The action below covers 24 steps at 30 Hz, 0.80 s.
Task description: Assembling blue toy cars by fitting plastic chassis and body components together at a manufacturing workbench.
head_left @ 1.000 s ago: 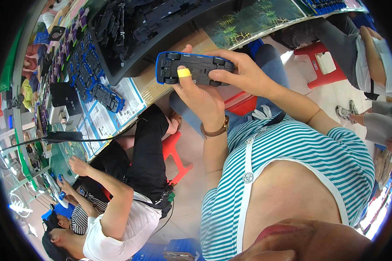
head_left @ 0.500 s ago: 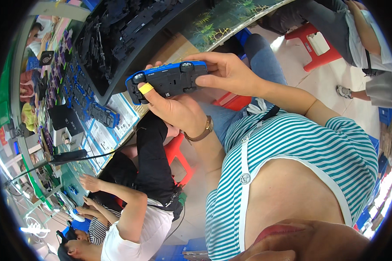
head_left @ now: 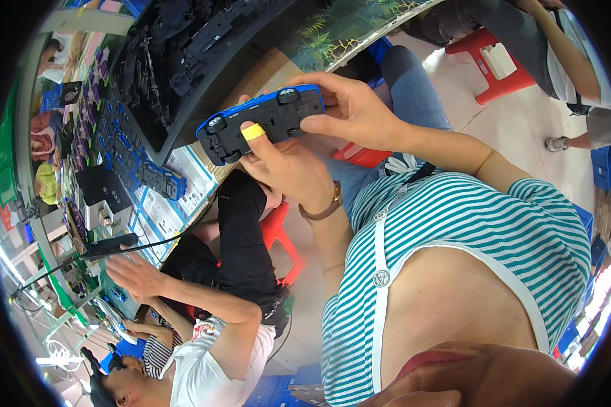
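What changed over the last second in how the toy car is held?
The blue toy car tilted from level to front end lower on the left; the view shifted too. Both the left hand and right hand kept hold, underside up, the yellow-taped fingertip on the chassis. The worker alongside stays reaching over the bench.

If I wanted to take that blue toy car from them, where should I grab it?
Probably by the free front end of the car, pinching its two long sides from the lower left. The left hand cradles the middle and the right hand clasps the other end, underside showing.
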Motion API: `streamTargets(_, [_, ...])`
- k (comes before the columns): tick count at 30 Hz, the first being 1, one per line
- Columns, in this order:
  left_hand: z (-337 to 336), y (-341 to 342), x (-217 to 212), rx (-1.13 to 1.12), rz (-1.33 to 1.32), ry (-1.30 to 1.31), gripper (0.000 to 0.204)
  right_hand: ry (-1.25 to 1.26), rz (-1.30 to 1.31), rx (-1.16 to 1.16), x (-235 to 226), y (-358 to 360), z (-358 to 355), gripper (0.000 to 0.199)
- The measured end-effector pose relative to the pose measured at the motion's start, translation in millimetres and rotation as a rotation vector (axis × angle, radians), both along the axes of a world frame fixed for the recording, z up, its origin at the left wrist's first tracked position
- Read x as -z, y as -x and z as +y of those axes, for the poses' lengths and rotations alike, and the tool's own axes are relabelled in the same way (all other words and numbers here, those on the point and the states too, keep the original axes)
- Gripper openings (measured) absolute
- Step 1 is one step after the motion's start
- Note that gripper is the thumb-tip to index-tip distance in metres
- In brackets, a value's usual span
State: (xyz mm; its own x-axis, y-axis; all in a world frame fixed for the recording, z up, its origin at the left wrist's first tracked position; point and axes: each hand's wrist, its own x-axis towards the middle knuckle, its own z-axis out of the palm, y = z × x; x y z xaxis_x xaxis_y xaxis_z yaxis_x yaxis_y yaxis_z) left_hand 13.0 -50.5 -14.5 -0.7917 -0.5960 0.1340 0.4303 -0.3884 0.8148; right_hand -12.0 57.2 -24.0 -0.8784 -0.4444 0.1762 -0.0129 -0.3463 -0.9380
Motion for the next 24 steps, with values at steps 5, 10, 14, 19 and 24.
streamTargets(5, [1,2,4,-0.071,-0.037,0.041,0.04,0.034,-0.134,-0.098,8,11,-1,0.049])
streamTargets(10, [-2,1,8,-0.098,-0.017,0.006,0.039,0.031,-0.132,-0.108,10,10,-1,0.049])
streamTargets(14, [-18,-4,5,-0.016,0.025,-0.135,0.038,-0.003,-0.063,-0.05,8,3,3,0.048])
streamTargets(19, [-25,-8,-1,-0.139,-0.011,0.035,0.032,-0.016,-0.064,-0.099,6,-2,3,0.048])
streamTargets(24, [-34,0,12,-0.035,-0.017,-0.06,0.031,-0.077,-0.009,-0.055,9,-3,-3,0.05])
